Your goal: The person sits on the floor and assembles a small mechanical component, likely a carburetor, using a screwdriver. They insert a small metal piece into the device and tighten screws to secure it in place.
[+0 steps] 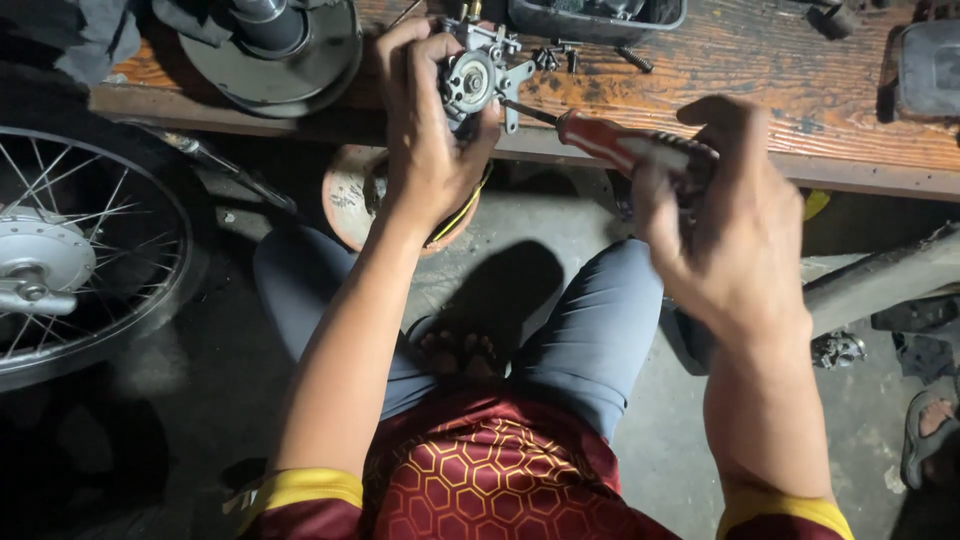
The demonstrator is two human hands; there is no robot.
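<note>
Left hand clenched around a small metal engine part, held over the near edge of the wooden workbench | right hand grasps a red-handled screwdriver | shaft points left, tip touching the part.

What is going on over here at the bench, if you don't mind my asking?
A seated person is working on a small metal engine part, likely a carburetor, gripped in the left hand at the edge of a wooden bench. The right hand holds a red-handled screwdriver, its tip set against the part. Loose screws and a dark tray lie on the bench, and a spoked wheel stands to the left.
</note>
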